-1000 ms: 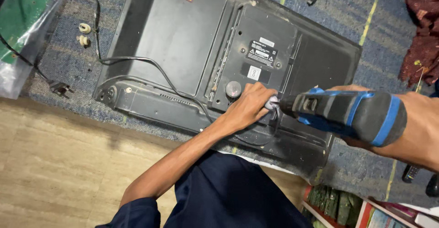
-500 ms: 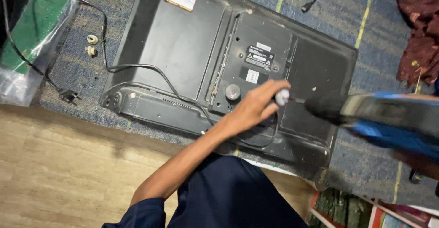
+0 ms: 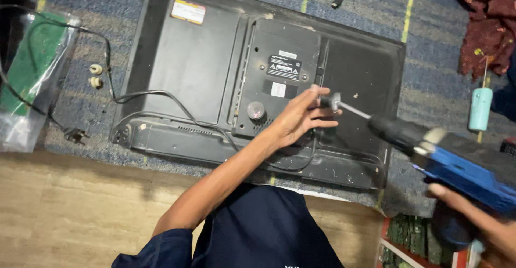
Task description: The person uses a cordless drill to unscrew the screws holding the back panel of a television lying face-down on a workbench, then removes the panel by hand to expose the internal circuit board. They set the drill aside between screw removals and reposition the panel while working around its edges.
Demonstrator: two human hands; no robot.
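A flat black television set [image 3: 215, 74] lies face down on a blue-grey woven rug with yellow stripes [image 3: 430, 58]; all positions below are given relative to this set.

The left hand [image 3: 298, 120] rests over the lower centre of the back panel, fingers curled loosely around the tip of the long metal bit [image 3: 344, 107] of a blue and black power drill [image 3: 457, 163]. The fingertips pinch at the bit's end; whether a screw sits there cannot be told. The right hand [image 3: 478, 219], off the set's lower right corner, is closed about the drill's handle, with one finger showing along the blue body.

Labels on the back panel: a rectangular red, white and yellow sticker [image 3: 188, 11] near the upper left; a black rectangular label with white marks [image 3: 284, 67] on the raised centre housing; a small white square label [image 3: 278, 89] just below it.

A black power cord [image 3: 161, 99] runs across the lower left of the set and off its left edge. Left of the set lies a clear plastic bag holding a green circuit board [image 3: 32, 74]. Between the bag and the set lie two small pale rings [image 3: 95, 75]. To the right of the set lies a pale turquoise cylinder [image 3: 480, 108], with dark red cloth [image 3: 481, 21] above it.
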